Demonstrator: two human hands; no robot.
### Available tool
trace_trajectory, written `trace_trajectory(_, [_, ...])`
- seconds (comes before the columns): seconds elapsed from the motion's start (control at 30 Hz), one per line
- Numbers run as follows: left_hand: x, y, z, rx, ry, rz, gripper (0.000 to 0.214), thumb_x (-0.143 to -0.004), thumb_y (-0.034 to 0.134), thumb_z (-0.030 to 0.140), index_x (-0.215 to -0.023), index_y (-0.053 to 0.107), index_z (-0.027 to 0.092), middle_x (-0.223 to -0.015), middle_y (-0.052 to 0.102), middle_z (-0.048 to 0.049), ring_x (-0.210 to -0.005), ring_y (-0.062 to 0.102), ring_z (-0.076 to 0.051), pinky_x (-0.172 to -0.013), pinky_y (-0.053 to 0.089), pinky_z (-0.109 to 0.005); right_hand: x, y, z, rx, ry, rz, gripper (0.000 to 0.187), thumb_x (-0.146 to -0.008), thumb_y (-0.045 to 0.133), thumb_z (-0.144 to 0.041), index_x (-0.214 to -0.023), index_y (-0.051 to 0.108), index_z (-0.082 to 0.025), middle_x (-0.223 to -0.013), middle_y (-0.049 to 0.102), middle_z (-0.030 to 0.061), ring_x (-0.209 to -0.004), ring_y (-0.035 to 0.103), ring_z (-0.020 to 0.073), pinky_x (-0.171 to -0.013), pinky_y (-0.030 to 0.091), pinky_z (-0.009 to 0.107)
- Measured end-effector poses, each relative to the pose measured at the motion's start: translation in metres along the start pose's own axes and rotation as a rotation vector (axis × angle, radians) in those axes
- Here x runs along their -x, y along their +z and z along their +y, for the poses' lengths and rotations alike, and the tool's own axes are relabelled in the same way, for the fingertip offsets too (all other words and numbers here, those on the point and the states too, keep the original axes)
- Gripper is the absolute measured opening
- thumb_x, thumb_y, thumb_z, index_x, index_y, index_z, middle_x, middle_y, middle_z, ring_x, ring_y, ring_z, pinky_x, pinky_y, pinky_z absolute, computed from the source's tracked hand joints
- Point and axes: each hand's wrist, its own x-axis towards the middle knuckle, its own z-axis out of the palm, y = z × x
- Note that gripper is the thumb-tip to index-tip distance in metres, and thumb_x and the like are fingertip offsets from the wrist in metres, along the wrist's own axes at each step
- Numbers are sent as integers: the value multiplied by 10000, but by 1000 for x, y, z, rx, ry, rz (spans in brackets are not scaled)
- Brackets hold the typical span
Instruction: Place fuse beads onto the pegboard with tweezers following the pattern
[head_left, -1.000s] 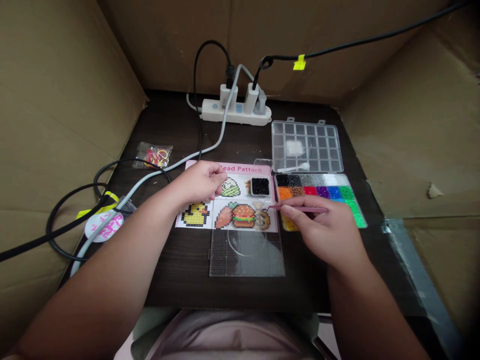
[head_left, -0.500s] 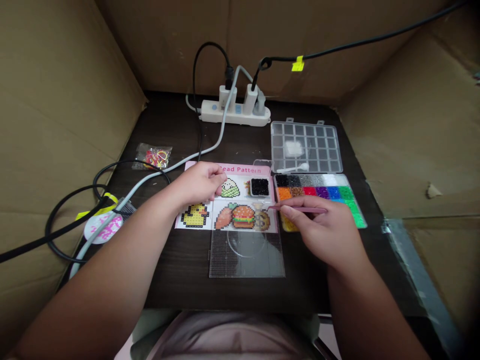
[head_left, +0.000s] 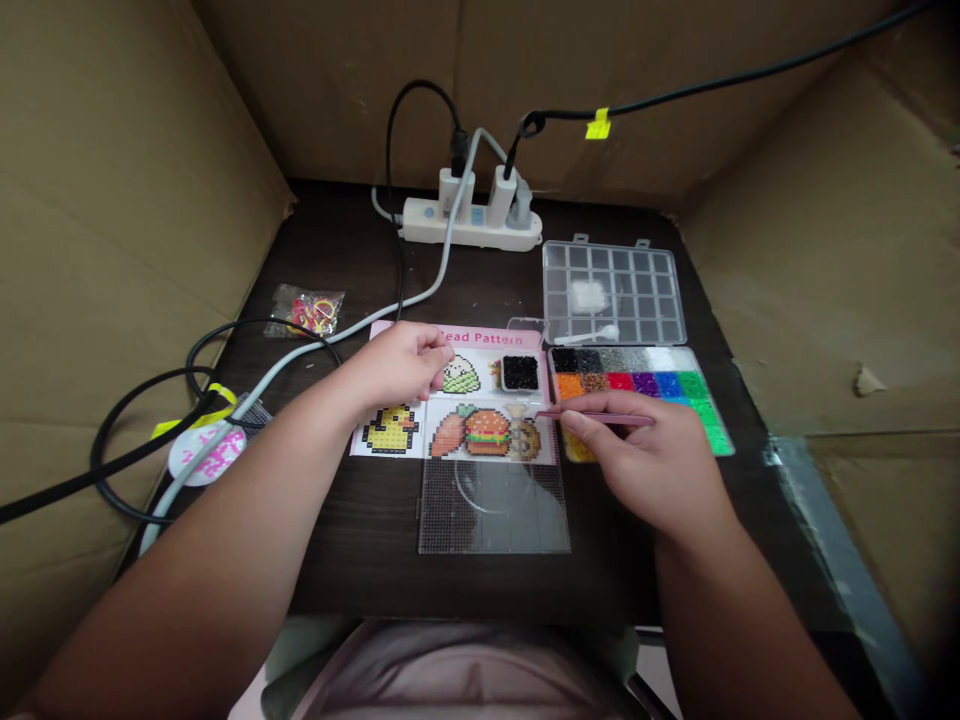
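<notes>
One pair of pink tweezers [head_left: 600, 418] pinched in the right hand [head_left: 649, 470], tips over the bead pattern sheet [head_left: 487, 440]; left hand [head_left: 397, 365] loosely curled, empty.

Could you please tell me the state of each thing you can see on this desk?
Right hand, closed around the tweezers
Pink tweezers, held level, tips pointing left
Left hand, loosely curled, holding nothing visible
Bead pattern sheet, lying flat, partly under the left hand
Bead tray, open, beads sorted by colour
Clear pegboard, lying flat, no beads visible
Clear compartment box, holding a white scoop
Power strip, plugs inserted
</notes>
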Motion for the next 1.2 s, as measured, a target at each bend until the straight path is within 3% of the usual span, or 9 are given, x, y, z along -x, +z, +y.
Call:
trace_trajectory(0.3, [1, 1, 4, -18, -32, 11, 181, -886, 459, 249, -728, 503, 174, -641, 539, -14, -463, 464, -59, -436, 376, -204, 0, 0, 0, 1, -8, 33, 112, -744, 667, -294, -779, 721, -203, -738, 719, 32, -656, 668, 176, -590, 532, 273])
trace_trajectory(0.7, [2, 3, 4, -3, -15, 20, 186, -868, 461, 266, -702, 468, 182, -631, 537, 0, -452, 446, -65, -408, 362, -188, -6, 23, 3, -169, -128, 272, 127, -770, 655, -277, -853, 716, -202, -865, 727, 39, -766, 686, 178, -713, 564, 305])
trace_trajectory(0.9, [1, 3, 3, 7, -13, 15, 181, -872, 451, 262, -711, 470, 181, -613, 528, 6, -434, 436, -64, -411, 353, -192, -10, 35, 3, -160, -159, 243, 145, -791, 629, -270, -869, 716, -186, -870, 726, 48, -769, 684, 173, -721, 565, 311])
trace_trajectory(1.2, [-1, 2, 0, -5, -2, 11, 185, -867, 452, 263, -699, 461, 186, -615, 534, 8, -431, 454, -68, -419, 366, -196, -13, 36, 4, -186, -113, 249, 152, -779, 637, -281, -850, 724, -178, -844, 730, 55, -747, 685, 179, -712, 563, 316])
